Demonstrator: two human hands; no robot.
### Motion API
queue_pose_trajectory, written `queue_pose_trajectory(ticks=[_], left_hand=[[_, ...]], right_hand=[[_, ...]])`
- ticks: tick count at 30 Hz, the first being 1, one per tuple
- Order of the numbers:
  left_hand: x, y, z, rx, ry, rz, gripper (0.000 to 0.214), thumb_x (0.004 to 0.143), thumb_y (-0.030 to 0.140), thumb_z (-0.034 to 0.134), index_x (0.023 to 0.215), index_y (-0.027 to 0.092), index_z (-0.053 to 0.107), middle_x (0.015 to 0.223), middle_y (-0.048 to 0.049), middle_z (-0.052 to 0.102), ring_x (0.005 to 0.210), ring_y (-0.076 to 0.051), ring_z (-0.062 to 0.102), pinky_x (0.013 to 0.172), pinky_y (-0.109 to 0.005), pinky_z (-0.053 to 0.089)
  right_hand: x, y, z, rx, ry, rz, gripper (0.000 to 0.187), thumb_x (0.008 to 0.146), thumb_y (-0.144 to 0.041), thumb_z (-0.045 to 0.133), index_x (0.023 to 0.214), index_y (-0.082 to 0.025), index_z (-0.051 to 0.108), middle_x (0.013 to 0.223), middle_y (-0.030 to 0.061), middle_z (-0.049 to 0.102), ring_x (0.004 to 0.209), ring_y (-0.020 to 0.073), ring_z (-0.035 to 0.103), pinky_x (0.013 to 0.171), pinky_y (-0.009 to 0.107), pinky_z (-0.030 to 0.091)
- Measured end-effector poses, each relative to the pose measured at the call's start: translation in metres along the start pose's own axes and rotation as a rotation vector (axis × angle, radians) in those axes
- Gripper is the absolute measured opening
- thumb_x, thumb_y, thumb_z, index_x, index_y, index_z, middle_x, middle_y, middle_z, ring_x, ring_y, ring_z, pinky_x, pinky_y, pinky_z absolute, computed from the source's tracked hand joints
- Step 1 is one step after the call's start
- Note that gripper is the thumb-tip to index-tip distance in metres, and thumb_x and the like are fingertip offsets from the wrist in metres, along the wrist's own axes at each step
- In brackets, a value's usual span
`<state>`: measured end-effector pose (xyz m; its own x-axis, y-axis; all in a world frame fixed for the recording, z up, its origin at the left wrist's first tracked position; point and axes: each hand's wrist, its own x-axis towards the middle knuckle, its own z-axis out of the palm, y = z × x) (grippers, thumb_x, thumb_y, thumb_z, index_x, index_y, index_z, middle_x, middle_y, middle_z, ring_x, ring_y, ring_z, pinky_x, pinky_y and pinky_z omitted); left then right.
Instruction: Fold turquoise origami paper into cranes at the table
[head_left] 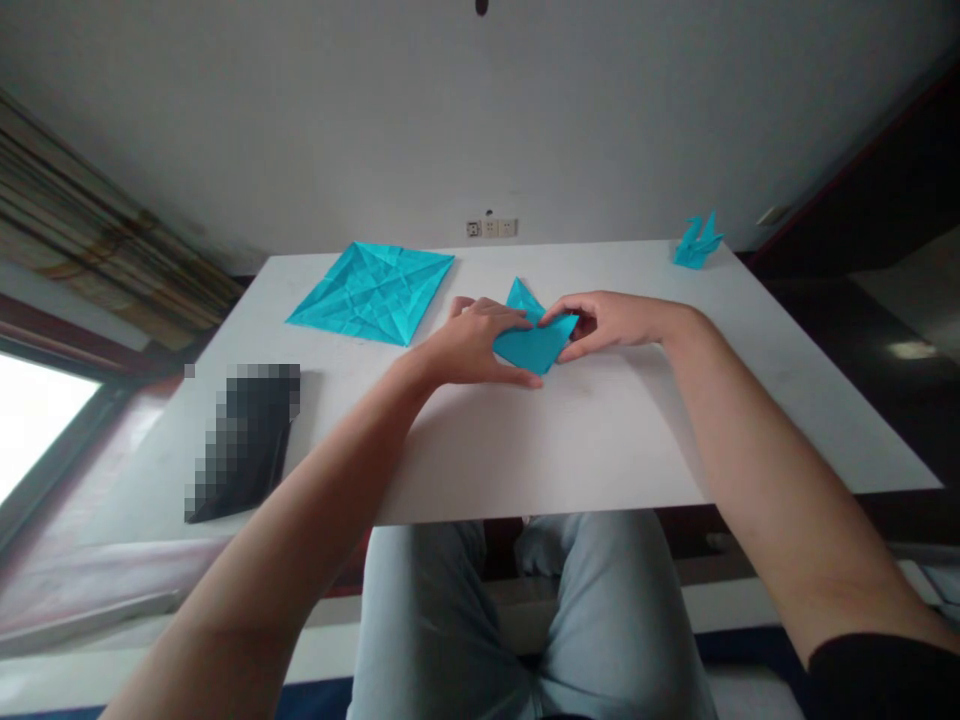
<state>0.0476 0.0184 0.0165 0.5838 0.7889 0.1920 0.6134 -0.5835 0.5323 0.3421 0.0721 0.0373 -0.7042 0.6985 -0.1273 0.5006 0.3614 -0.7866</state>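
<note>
A blue sheet of folded origami paper (pixel 534 346) lies on the white table between my hands, with one pointed flap standing out at its far side. My left hand (pixel 487 342) grips its left side, the thumb along the near edge and the fingers over the top. On the right, my right hand (pixel 592 322) pinches the paper's right corner between thumb and fingers. Parts of the paper are hidden under the fingers of both hands.
A creased blue paper sheet (pixel 373 292) lies unfolded at the back left of the table (pixel 540 450). At the far right corner stands a blue paper crane (pixel 698 241). A dark, partly pixelated flat object (pixel 244 450) rests at the left. Wall sockets (pixel 491 228) sit behind the table.
</note>
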Motion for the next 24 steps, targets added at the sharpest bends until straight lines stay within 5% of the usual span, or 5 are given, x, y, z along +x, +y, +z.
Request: queue_pose_trajectory(ticks=[2,7,15,19,24], left_hand=[[0.000,0.000,0.001,0.012,0.000,0.008,0.089,0.067,0.077,0.103,0.142,0.031,0.085,0.158,-0.0137,0.078,0.155,-0.053,0.059,0.138,-0.066,0.027],[0.001,0.002,0.005,0.034,0.017,-0.025,0.049,0.102,0.063,0.074,0.134,0.028,0.084,0.147,-0.0131,0.083,0.148,-0.047,0.064,0.133,-0.065,0.032],[0.002,0.005,0.005,0.045,-0.039,-0.014,0.036,0.099,0.043,0.072,0.130,0.028,0.081,0.160,-0.0094,0.078,0.152,-0.044,0.062,0.131,-0.063,0.035],[0.003,0.006,0.009,0.006,-0.003,-0.062,0.037,0.109,0.050,0.062,0.134,0.026,0.076,0.155,-0.0116,0.079,0.149,-0.042,0.065,0.131,-0.063,0.034],[0.003,0.012,0.014,0.093,-0.004,-0.089,0.057,0.095,0.054,0.083,0.142,0.024,0.070,0.151,-0.0167,0.077,0.145,-0.045,0.063,0.128,-0.062,0.035]], right_hand=[[-0.001,0.001,-0.001,-0.009,-0.023,0.028,0.054,0.073,-0.044,0.103,0.123,-0.030,0.086,0.085,-0.0003,0.078,0.076,0.0235,0.068,0.072,0.038,0.054],[0.000,0.002,-0.002,0.016,0.023,0.028,0.046,0.076,-0.042,0.097,0.119,-0.028,0.085,0.084,-0.0010,0.076,0.075,0.0210,0.064,0.070,0.035,0.049],[0.006,0.003,0.001,-0.033,0.129,-0.012,0.049,0.085,-0.072,0.089,0.101,-0.026,0.083,0.089,0.0039,0.075,0.085,0.0249,0.060,0.079,0.039,0.045],[0.015,0.016,0.012,-0.064,0.196,0.029,0.046,0.083,-0.065,0.093,0.102,-0.027,0.077,0.083,-0.0001,0.064,0.076,0.0218,0.053,0.072,0.037,0.040],[0.018,0.017,0.019,-0.066,0.217,-0.014,0.038,0.085,-0.051,0.093,0.108,-0.028,0.073,0.085,-0.0017,0.062,0.076,0.0204,0.052,0.072,0.035,0.039]])
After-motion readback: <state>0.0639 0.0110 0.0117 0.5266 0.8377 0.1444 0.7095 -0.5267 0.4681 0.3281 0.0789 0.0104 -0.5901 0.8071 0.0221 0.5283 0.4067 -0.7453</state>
